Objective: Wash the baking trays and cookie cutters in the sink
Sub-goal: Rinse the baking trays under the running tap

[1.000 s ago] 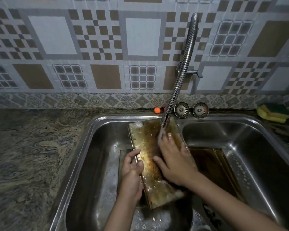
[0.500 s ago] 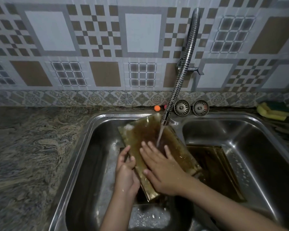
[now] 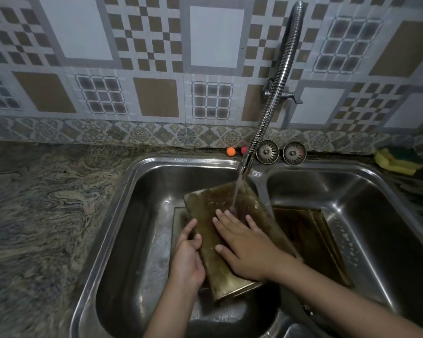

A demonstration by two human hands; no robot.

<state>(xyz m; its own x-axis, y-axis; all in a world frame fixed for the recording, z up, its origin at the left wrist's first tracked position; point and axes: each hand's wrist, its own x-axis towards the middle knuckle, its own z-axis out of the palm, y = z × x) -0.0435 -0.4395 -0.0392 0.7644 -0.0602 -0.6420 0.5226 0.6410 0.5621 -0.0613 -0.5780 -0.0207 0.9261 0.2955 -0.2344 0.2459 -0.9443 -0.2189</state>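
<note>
At the far left lies a marbled stone counter, running back to a patterned tile wall. Next comes the left basin of a steel double sink, wet, with some foam on its floor near the bottom edge. A flat tray lies on that floor, mostly covered, so only a strip of its left side shows.

Above it, a brown-stained baking tray is held tilted in the left basin, its far end raised toward the divider. The left hand grips the tray's left edge, thumb over the top face and the other fingers hidden beneath. The right hand lies flat on the tray's upper face, fingers straight and spread, holding nothing. Water from the flexible metal faucet falls onto the tray just beyond the right fingertips.

Behind the sink rim sit a small orange ball, a red one partly hidden by the faucet, and two round metal strainers.

In the right basin another dark tray leans or lies against the bottom; its near end is cut off by the right forearm. At the far right a yellow-and-green sponge rests on the counter. No cookie cutters can be made out.
</note>
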